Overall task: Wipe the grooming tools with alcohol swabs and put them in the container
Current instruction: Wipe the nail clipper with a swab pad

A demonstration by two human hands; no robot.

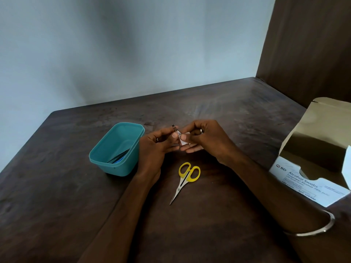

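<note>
One dark table (57,186), seemingly wooden

A small metal grooming tool (174,128) is pinched in the left hand (159,145); a white alcohol swab (182,141) is pressed against it by the right hand (204,138), above a dark table (57,186). Yellow-handled scissors (185,179) are laid flat just below the hands. A teal container (115,149), left of the hands, is seen holding blue and dark items. An opened alcohol swabs box (311,164) is placed at the right edge. A metal bangle (313,227) is worn on the right wrist.
</note>
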